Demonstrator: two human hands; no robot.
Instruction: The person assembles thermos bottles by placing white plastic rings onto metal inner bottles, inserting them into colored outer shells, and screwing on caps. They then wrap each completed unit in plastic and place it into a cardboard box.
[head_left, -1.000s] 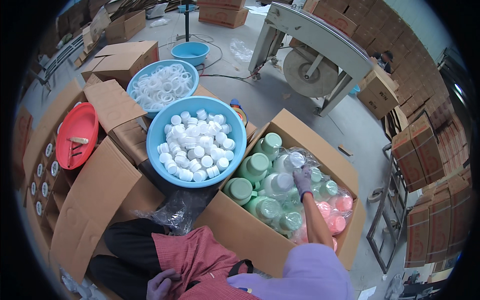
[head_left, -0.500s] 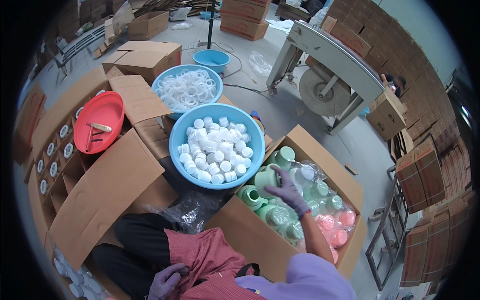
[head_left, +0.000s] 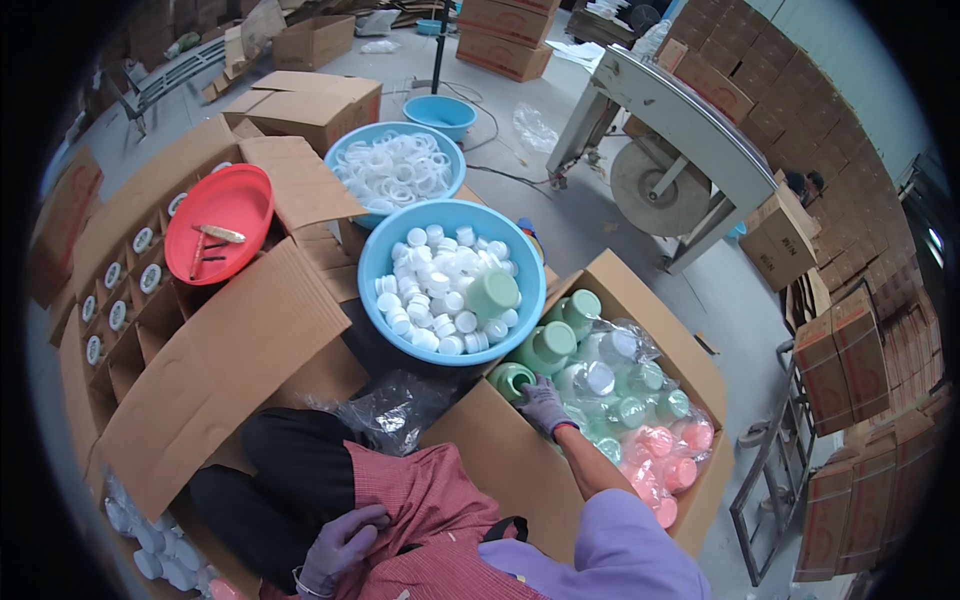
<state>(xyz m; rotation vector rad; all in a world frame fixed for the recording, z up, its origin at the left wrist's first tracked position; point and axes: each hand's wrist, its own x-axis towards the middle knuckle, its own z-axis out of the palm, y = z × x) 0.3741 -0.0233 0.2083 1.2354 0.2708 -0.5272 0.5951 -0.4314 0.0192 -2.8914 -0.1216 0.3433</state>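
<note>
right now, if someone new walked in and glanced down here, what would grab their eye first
Likely the big blue basin heaped with white caps, dead centre, with one green jar lying on the pile. Just right of it, an open cardboard box is packed with green and pink jars in clear plastic, and the gloved right hand rests on them at the near corner. To the left, a red basin sits on another box.

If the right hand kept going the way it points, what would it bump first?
Probably the green jar lying in the cardboard box: the right hand already looks to touch it. Beyond sits the blue basin of white caps.
</note>
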